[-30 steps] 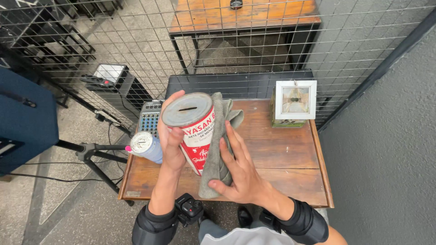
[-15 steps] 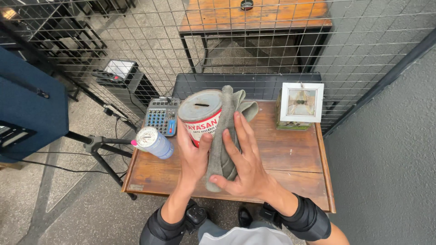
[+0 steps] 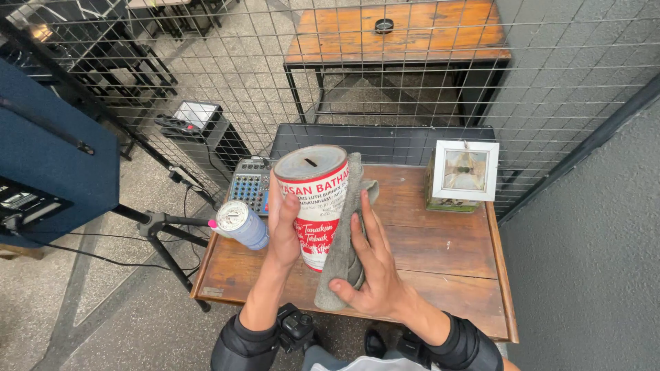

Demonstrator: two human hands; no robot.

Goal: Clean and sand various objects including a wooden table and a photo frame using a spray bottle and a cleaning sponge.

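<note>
Above the wooden counter (image 3: 440,254), the left hand (image 3: 283,230) grips a red-and-white slotted can (image 3: 313,199) while the right hand (image 3: 375,271) presses a grey cloth (image 3: 344,240) flat against its side, wiping apparently underway, unfinished.

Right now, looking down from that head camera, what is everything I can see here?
Coin tin: one, red and white with a slotted grey lid, held above the table.
Cloth: one, grey, pressed against the tin's side.
Spray bottle: one, pale blue, table's left edge.
Audio mixer: one, grey, table's far left corner.
Lantern box: one, white-framed, far right of table.
Wooden table: one, brown.
Wire fence: one, behind the table.
Left hand: grips the tin.
Right hand: palm on cloth.
</note>
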